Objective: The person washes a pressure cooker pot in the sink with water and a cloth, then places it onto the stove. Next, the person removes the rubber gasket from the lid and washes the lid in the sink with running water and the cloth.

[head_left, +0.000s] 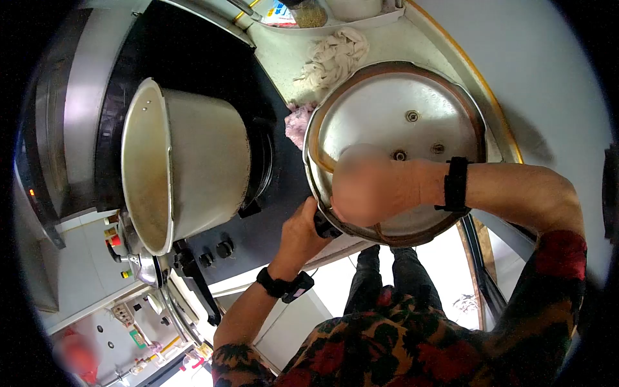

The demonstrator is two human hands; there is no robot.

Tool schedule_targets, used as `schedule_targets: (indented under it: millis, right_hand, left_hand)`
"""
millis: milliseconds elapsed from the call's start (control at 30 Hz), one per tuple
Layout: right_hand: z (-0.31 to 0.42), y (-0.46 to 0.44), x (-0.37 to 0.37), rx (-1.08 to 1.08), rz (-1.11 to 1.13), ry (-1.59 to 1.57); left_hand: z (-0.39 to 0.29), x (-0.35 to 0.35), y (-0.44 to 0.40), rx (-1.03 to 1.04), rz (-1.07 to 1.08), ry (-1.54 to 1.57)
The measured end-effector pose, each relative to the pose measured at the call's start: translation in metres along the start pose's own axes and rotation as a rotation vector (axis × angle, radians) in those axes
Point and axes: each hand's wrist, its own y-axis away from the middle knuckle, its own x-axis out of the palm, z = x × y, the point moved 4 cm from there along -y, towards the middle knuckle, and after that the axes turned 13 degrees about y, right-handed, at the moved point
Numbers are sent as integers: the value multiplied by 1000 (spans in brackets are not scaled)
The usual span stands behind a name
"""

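Right hand [369, 187] meets seal ring [320, 157], grip blurred, can't tell; left hand [300, 233] clenches black handle [326, 226]; lid [374, 116] off pot [206, 161], ring seemingly part-seated.

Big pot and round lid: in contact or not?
Apart. The head view shows a plain strip of dark stovetop between the pot's side and the near edge of the lid.
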Motion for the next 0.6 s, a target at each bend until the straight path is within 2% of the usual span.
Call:
schedule_targets:
  millis: [167, 267, 467, 533, 600]
  right_hand:
    - [-1, 3, 11, 41, -60, -156]
    - [-4, 1, 13, 53, -4, -211]
    - [-6, 3, 20, 254, 67, -466]
    - [-5, 3, 27, 285, 245, -545]
    - [-5, 2, 28, 311, 266, -580]
  left_hand:
    - [6, 1, 1, -36, 1, 50]
    - [8, 2, 2, -66, 22, 44]
    - [3, 1, 0, -32, 57, 88]
    - [6, 1, 0, -76, 63, 75]
    - [6, 1, 1, -69, 50, 85]
